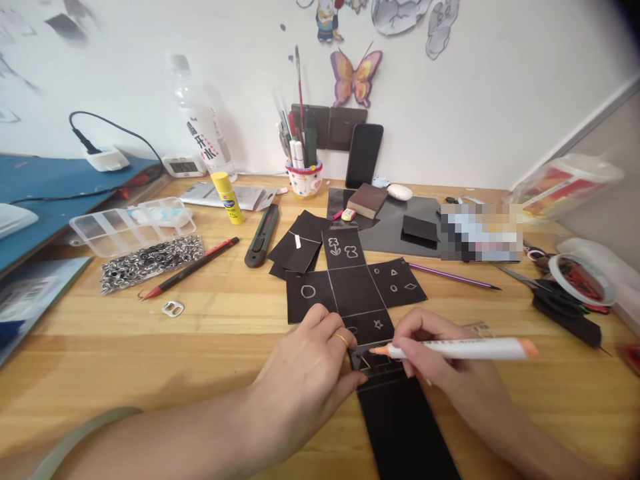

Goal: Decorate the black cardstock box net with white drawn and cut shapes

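Note:
A black paper cutout (pixel 356 290) shaped like a cross lies on the wooden table, its panels bearing pale outlines of flowers, circles, a star and small shapes. My left hand (pixel 305 380), fingers curled, holds its left edge near the lower panels. In my right hand (pixel 445 367) a white marker (pixel 470 349) with an orange tip and end is pinched almost level. The tip is at a lower panel where a triangle is drawn; whether it touches cannot be told. The long bottom strip (pixel 400 427) of black paper is plain. My fingers hide part of the drawings.
Black paper pieces (pixel 300 243), a utility knife (pixel 263 237), a glue stick (pixel 227 198) and a red-black pencil (pixel 193 268) lie left of the cutout. A purple pencil (pixel 453 276) and scissors (pixel 555 297) are right. A pen cup (pixel 304 179) and phone (pixel 364 157) stand behind.

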Action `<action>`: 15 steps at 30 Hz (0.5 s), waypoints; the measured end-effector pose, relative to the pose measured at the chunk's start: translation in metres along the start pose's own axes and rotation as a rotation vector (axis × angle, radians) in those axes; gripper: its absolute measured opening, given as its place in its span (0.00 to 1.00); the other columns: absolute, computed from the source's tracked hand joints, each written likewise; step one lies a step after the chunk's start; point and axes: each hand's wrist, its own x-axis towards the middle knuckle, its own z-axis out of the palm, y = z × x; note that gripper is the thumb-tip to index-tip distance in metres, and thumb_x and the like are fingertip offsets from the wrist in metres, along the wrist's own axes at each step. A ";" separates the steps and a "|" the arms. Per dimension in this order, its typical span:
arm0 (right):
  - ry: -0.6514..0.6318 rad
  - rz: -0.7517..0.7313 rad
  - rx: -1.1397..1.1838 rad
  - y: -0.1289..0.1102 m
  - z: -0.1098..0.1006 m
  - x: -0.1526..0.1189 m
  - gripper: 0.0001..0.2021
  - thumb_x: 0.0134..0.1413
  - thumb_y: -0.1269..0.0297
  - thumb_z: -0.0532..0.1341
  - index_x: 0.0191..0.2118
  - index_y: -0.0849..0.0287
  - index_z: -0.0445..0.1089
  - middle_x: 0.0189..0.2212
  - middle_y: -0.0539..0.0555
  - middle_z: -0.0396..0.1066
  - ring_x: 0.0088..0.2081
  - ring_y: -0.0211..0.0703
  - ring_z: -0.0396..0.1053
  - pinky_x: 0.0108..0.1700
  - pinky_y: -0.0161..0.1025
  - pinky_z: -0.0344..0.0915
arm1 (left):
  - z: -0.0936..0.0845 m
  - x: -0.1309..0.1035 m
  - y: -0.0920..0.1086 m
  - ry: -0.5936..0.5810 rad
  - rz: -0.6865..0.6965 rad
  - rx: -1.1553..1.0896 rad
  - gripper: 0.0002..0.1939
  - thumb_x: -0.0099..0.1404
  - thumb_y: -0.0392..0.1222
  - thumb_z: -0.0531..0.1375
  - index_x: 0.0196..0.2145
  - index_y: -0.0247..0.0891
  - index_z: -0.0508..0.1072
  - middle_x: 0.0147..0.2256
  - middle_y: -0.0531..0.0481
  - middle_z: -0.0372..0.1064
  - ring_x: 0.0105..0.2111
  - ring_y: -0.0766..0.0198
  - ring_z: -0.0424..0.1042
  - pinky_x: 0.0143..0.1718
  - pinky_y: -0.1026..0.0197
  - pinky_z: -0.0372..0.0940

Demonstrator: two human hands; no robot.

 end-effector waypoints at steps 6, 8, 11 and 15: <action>0.075 -0.009 -0.080 0.004 0.013 0.003 0.10 0.48 0.66 0.57 0.22 0.55 0.54 0.17 0.43 0.54 0.19 0.33 0.53 0.20 0.31 0.52 | 0.000 0.000 0.000 0.010 0.013 0.002 0.09 0.61 0.43 0.57 0.34 0.34 0.67 0.33 0.48 0.64 0.36 0.57 0.59 0.33 0.54 0.64; 0.095 -0.022 -0.129 0.004 0.017 0.002 0.10 0.46 0.69 0.57 0.21 0.55 0.54 0.16 0.43 0.54 0.18 0.33 0.52 0.19 0.31 0.50 | -0.001 0.000 -0.001 0.004 0.012 0.003 0.08 0.61 0.43 0.57 0.33 0.34 0.67 0.33 0.48 0.64 0.36 0.57 0.59 0.33 0.55 0.64; 0.138 -0.067 -0.174 0.004 0.022 0.002 0.09 0.43 0.70 0.55 0.19 0.55 0.53 0.15 0.43 0.54 0.17 0.32 0.52 0.18 0.31 0.50 | -0.001 0.000 -0.001 -0.002 0.010 0.004 0.08 0.61 0.42 0.58 0.33 0.33 0.68 0.33 0.47 0.63 0.36 0.57 0.59 0.33 0.55 0.64; 0.166 -0.141 -0.248 0.005 0.025 0.001 0.10 0.43 0.70 0.55 0.18 0.55 0.52 0.14 0.43 0.53 0.16 0.32 0.51 0.18 0.31 0.49 | 0.000 0.001 -0.002 -0.005 0.009 0.006 0.09 0.61 0.43 0.58 0.33 0.33 0.68 0.33 0.47 0.63 0.37 0.56 0.59 0.33 0.55 0.64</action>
